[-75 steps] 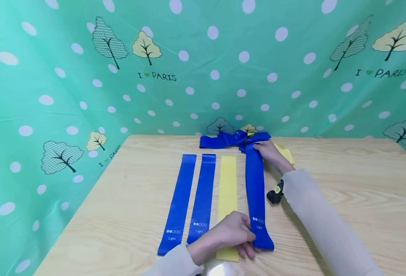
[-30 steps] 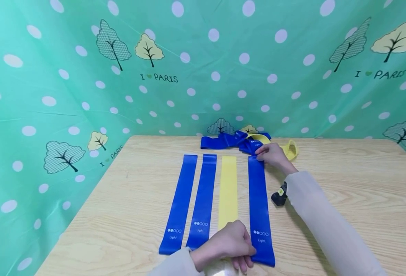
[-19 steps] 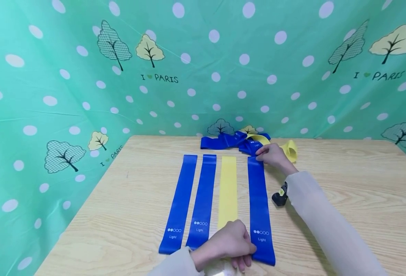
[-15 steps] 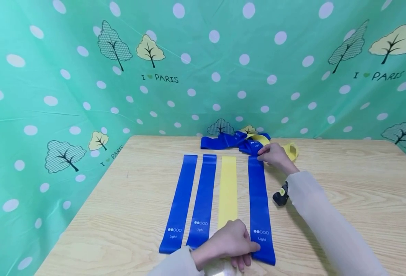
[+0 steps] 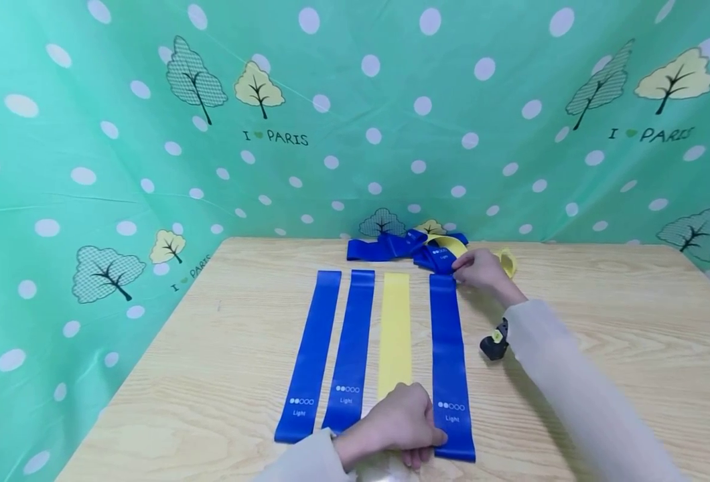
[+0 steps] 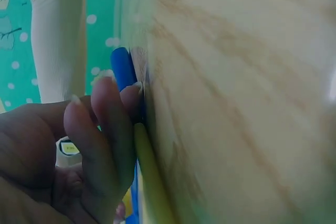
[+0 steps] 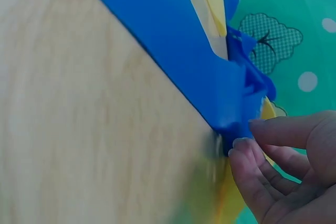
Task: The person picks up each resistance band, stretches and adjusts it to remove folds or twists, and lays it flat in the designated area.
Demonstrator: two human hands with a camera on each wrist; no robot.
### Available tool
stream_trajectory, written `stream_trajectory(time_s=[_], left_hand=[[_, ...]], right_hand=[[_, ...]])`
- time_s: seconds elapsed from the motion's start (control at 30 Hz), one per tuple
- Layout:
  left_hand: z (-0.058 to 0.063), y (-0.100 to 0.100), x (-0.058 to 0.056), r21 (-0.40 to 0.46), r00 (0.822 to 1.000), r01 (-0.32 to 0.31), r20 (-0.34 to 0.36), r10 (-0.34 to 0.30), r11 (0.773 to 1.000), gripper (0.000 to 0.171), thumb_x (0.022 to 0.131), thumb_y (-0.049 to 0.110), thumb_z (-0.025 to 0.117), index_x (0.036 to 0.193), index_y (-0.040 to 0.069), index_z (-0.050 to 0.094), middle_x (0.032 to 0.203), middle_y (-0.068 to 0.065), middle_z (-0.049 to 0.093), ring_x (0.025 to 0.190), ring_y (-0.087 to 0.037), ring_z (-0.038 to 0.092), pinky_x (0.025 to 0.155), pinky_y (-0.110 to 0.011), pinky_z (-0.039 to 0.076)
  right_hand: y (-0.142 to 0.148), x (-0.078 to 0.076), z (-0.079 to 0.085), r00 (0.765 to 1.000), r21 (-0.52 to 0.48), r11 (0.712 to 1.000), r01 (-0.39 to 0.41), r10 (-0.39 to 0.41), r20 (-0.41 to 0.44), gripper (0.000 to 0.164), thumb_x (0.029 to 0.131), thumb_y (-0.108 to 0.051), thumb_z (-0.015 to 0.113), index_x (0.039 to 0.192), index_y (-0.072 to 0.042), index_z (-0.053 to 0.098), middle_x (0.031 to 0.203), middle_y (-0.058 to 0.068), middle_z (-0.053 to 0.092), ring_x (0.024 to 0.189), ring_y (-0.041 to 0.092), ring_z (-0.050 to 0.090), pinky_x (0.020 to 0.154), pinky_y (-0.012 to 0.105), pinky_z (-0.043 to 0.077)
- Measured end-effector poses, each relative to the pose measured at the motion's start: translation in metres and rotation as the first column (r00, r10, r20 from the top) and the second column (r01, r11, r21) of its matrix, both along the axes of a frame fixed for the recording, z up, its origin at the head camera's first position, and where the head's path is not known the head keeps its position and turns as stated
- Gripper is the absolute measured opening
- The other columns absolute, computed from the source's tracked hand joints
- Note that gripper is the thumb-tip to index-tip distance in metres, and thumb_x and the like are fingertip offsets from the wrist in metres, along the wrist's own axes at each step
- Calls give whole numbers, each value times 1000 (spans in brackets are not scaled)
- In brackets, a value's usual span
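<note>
A blue resistance band [image 5: 448,355], printed "Light", lies flat as the rightmost of a row on the wooden table. My left hand [image 5: 400,418] is at its near end, thumb on the left edge and other fingers curled beneath; its fingers [image 6: 107,114] show at the table edge in the left wrist view. At the far end my right hand [image 5: 484,271] pinches the corner between thumb and fingertips, close to the blue end [image 7: 228,124] in the right wrist view. Left of it lie a yellow band [image 5: 395,328] and two blue bands [image 5: 350,341], [image 5: 311,348].
Behind the row sits a tangled pile of blue bands [image 5: 385,246] with a yellow band [image 5: 449,242] through it, against the green dotted cloth [image 5: 331,161]. A black wrist camera [image 5: 495,343] hangs under the right sleeve. Wooden table [image 5: 602,335] extends on both sides.
The rightmost blue band, raised and slack 2.5 s ago, was drawn toward me out of the pile and laid flat. In the last half second the hands have barely moved.
</note>
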State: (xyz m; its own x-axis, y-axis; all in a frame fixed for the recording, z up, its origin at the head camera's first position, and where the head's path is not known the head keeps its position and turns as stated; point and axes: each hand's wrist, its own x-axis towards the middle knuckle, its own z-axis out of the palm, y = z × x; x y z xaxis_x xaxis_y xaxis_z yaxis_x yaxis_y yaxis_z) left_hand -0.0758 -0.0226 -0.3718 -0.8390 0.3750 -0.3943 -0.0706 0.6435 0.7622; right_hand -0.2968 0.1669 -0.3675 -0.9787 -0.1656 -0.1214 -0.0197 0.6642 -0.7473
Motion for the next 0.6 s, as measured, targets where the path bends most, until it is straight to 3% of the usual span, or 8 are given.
stream_trajectory(time_s=[0.3, 0.6], left_hand=[[4, 2, -9, 11, 999, 15, -41, -15, 1000, 33, 82, 10, 73, 53, 6, 56, 41, -2, 55, 30, -9, 48, 35, -22, 44], [12, 2, -38, 46, 992, -27, -120, 32, 999, 26, 85, 9, 68, 61, 8, 57, 51, -4, 59, 40, -13, 54, 41, -22, 45]], right_hand=[[13, -1, 10, 999, -9, 999, 36, -36, -40, 27, 86, -4, 60, 110, 9, 61, 94, 19, 63, 74, 22, 63, 66, 30, 54], [17, -3, 8, 999, -7, 999, 41, -41, -22, 28, 87, -5, 59, 111, 9, 61, 95, 18, 65, 79, 23, 63, 69, 31, 54]])
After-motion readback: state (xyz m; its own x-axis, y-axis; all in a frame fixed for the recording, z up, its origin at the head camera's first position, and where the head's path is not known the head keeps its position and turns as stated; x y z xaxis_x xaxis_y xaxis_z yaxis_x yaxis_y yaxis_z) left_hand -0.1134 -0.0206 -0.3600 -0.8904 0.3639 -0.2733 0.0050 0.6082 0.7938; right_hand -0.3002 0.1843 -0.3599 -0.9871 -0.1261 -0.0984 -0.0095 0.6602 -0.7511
